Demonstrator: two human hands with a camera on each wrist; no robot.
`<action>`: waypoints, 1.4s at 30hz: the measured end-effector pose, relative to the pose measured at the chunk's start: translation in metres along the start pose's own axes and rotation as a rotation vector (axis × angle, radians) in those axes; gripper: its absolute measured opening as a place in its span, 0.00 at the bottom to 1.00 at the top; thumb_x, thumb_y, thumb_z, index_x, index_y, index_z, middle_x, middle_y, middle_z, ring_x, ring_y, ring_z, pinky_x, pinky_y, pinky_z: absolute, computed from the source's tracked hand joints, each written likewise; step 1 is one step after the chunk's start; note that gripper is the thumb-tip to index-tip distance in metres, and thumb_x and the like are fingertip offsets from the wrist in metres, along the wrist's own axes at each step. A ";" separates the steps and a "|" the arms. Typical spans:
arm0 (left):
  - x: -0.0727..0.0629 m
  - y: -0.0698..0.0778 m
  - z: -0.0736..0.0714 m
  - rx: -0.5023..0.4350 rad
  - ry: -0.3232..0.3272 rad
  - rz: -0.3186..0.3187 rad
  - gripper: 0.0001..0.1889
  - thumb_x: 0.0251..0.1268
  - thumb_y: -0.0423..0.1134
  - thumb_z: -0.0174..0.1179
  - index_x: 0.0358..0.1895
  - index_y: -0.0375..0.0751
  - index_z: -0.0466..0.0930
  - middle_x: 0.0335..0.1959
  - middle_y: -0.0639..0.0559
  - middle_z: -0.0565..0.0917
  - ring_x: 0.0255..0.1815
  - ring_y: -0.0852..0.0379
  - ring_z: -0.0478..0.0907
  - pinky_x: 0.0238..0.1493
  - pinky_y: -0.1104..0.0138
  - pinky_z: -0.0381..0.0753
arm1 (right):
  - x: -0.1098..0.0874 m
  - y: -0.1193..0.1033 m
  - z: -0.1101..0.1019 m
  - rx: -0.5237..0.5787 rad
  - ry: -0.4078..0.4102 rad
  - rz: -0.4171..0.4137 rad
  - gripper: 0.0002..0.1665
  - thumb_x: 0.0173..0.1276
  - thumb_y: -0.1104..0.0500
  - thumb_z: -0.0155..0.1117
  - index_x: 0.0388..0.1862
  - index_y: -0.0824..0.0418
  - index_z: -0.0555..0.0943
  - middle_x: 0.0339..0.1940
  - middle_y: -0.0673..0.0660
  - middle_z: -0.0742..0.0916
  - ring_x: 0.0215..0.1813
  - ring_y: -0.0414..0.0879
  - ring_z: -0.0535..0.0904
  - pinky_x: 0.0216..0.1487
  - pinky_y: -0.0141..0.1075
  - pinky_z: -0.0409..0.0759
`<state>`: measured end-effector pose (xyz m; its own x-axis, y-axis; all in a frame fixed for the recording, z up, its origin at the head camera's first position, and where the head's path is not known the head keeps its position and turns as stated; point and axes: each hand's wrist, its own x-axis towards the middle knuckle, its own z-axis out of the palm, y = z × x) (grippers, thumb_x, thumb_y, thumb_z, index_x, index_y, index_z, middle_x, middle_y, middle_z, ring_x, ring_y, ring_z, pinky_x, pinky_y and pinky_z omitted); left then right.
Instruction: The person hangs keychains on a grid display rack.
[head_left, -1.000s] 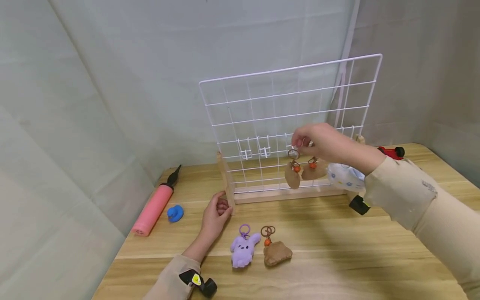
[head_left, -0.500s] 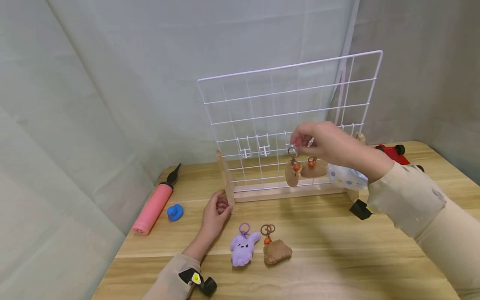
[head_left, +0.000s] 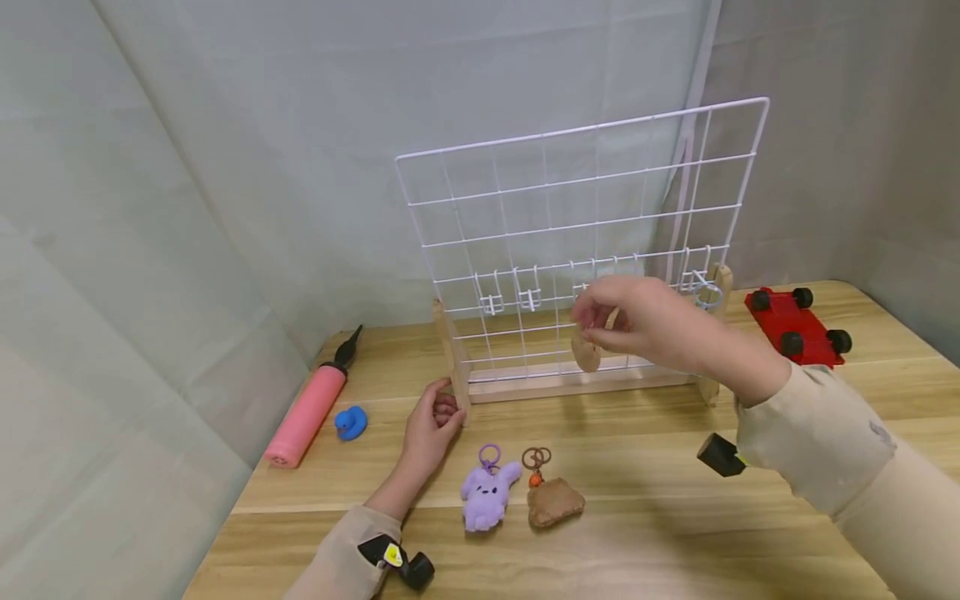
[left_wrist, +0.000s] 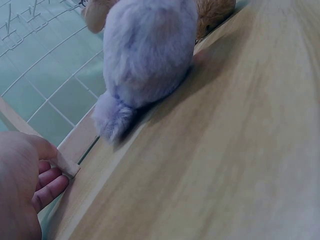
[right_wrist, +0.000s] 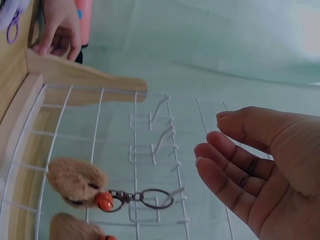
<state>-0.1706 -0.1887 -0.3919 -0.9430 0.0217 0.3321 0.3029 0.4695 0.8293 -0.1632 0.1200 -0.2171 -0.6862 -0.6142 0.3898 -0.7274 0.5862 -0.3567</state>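
My right hand (head_left: 648,321) is in front of the white wire grid rack (head_left: 581,129), its fingers loosely bent and holding nothing. Beside it in the right wrist view, a brown plush keychain (right_wrist: 75,180) with an orange bell hangs by its ring (right_wrist: 156,198) from a white hook. A second brown plush (right_wrist: 72,230) hangs next to that one. At the rack's left end, my left hand (head_left: 431,433) grips the foot of the wooden side stand (head_left: 452,367) between thumb and fingers. On the table lie a purple plush keychain (head_left: 486,502) and a brown plush keychain (head_left: 555,502).
A pink hand pump (head_left: 307,417) and a blue toy duck (head_left: 350,423) lie on the left. At the far right sits a red toy car (head_left: 795,325), wheels up. Several white hooks are on the grid, and a pale blue ring (head_left: 707,293) hangs near its right end.
My right hand has let go of the brown plush keychain's ring, which stays on the hook. The hand has dropped lower in the head view. My left hand stays on the stand.
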 end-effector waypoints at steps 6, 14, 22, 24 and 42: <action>0.001 -0.002 0.000 -0.004 0.001 0.003 0.25 0.57 0.20 0.59 0.60 0.22 0.67 0.40 0.30 0.80 0.38 0.45 0.79 0.39 0.75 0.82 | -0.005 -0.005 0.016 0.041 -0.004 -0.047 0.08 0.62 0.66 0.67 0.39 0.57 0.81 0.32 0.46 0.84 0.36 0.36 0.79 0.35 0.29 0.82; 0.000 -0.001 0.001 -0.008 0.002 0.013 0.25 0.57 0.20 0.59 0.59 0.22 0.67 0.40 0.29 0.80 0.38 0.46 0.79 0.39 0.73 0.83 | -0.012 0.000 0.051 0.090 -0.068 -0.068 0.07 0.62 0.64 0.66 0.39 0.57 0.80 0.33 0.48 0.84 0.35 0.35 0.79 0.33 0.25 0.81; 0.001 -0.003 0.001 -0.013 -0.001 -0.003 0.25 0.57 0.19 0.59 0.59 0.22 0.66 0.40 0.28 0.79 0.38 0.45 0.79 0.40 0.73 0.83 | -0.018 0.008 0.086 0.212 -0.133 -0.042 0.07 0.64 0.65 0.64 0.41 0.58 0.80 0.35 0.51 0.84 0.35 0.35 0.78 0.34 0.26 0.80; 0.003 -0.009 0.002 -0.015 0.000 -0.008 0.25 0.57 0.19 0.59 0.59 0.22 0.66 0.40 0.29 0.79 0.38 0.45 0.79 0.39 0.73 0.83 | -0.019 0.011 0.095 0.221 -0.142 -0.044 0.07 0.64 0.64 0.64 0.41 0.58 0.80 0.35 0.52 0.85 0.35 0.35 0.79 0.33 0.26 0.80; 0.010 -0.043 0.009 -0.022 0.018 0.019 0.27 0.57 0.22 0.62 0.61 0.28 0.67 0.41 0.34 0.80 0.38 0.53 0.79 0.38 0.76 0.82 | -0.020 0.032 0.153 0.232 -0.206 -0.045 0.05 0.59 0.67 0.66 0.35 0.62 0.81 0.32 0.53 0.85 0.32 0.35 0.78 0.34 0.28 0.81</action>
<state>-0.1941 -0.2010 -0.4286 -0.9344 0.0150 0.3560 0.3243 0.4499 0.8321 -0.1742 0.0696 -0.3664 -0.6237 -0.7447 0.2374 -0.7234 0.4348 -0.5363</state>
